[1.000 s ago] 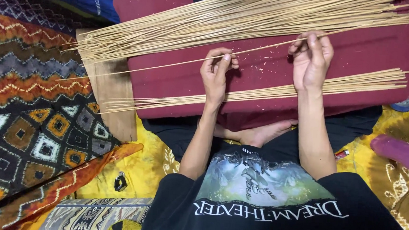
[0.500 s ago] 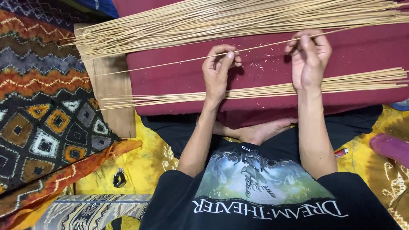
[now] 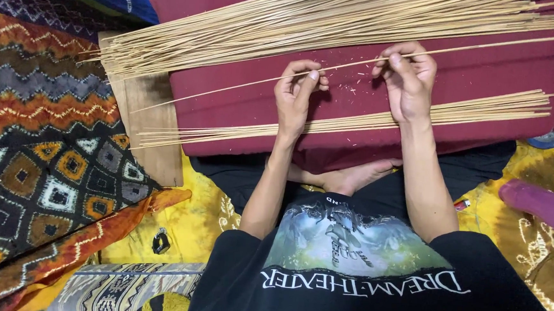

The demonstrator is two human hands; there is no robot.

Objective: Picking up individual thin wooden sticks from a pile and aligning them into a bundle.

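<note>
Hands first: left hand (image 3: 299, 89) and right hand (image 3: 409, 77) each pinch one thin bamboo stick (image 3: 243, 87), held slanted above a maroon cloth (image 3: 487, 69). Two stick piles lie there: a large far heap (image 3: 298, 22) and a smaller near row (image 3: 459, 112). One wooden board (image 3: 145, 102) juts out left.

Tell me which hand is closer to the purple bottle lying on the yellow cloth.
Right. The right hand is up and left of the purple bottle; the left hand is farther left.
</note>
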